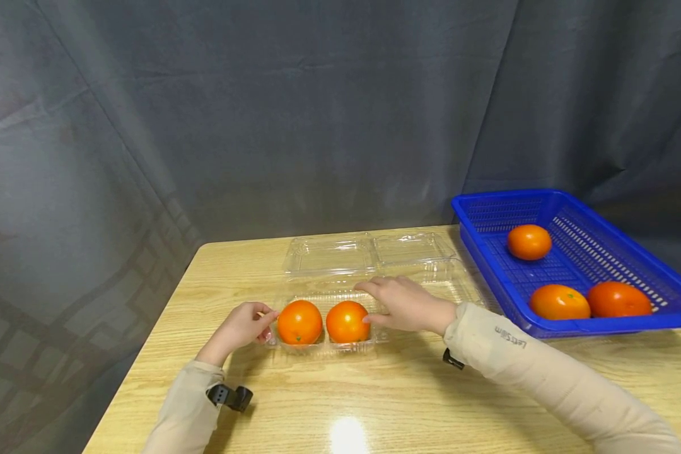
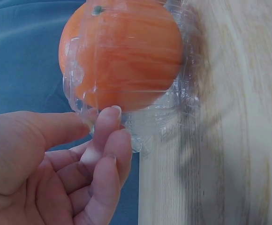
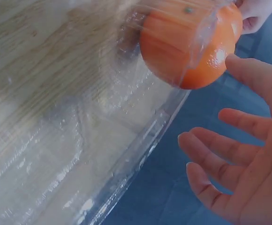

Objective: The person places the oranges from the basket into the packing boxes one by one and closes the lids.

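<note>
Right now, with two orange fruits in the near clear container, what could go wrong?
1. Roll: the right fruit is round, and the right grip has only its thumb against it, other fingers spread. A nudge might shift it into the left fruit.
2. Flex: the left grip pinches the clear container at its left edge. The plastic looks thin, so lifting there could bend or tip it.

A dark grey curtain [image 1: 329,126], creased and seamed, fills the upper part of the frame and runs down its left side, beyond a pale wood-grain tabletop [image 1: 295,403] spreading across the lower middle and right, with white glare [image 1: 348,436] at bottom centre.
</note>
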Demonstrator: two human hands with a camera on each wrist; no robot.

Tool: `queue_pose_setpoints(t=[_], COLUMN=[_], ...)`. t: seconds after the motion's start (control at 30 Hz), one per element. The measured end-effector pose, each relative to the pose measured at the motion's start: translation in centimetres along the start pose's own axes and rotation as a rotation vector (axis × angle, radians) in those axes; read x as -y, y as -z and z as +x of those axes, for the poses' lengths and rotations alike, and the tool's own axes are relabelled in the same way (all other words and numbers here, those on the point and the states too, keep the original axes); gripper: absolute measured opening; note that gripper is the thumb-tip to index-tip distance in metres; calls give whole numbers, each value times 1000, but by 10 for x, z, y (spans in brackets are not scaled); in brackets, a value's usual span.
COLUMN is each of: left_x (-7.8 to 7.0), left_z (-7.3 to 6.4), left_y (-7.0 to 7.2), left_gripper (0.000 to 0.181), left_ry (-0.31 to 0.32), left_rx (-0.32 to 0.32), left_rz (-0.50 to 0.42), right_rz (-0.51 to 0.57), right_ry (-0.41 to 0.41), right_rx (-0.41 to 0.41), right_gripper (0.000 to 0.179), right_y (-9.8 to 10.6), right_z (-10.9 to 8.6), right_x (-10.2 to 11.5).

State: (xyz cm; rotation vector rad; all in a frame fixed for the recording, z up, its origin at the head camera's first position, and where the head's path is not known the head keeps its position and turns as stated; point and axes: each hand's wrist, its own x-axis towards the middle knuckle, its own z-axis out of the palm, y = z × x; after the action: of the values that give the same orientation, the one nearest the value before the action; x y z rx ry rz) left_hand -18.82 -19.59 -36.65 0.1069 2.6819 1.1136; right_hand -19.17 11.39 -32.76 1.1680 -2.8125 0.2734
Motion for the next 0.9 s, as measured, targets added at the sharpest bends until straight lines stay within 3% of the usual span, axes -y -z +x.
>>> queue_pose_setpoints(t=[0.9], left_x=[-1], left_z=[-1], left_y=[0], left_gripper=[26], left_ry=[5], left_rx=[-4], left_rz=[9], right_rz=[-49], right_ry=[-103], right_rx=[-131], right_gripper=[42], right_y=[50], right_z=[-17], right_x=[-36])
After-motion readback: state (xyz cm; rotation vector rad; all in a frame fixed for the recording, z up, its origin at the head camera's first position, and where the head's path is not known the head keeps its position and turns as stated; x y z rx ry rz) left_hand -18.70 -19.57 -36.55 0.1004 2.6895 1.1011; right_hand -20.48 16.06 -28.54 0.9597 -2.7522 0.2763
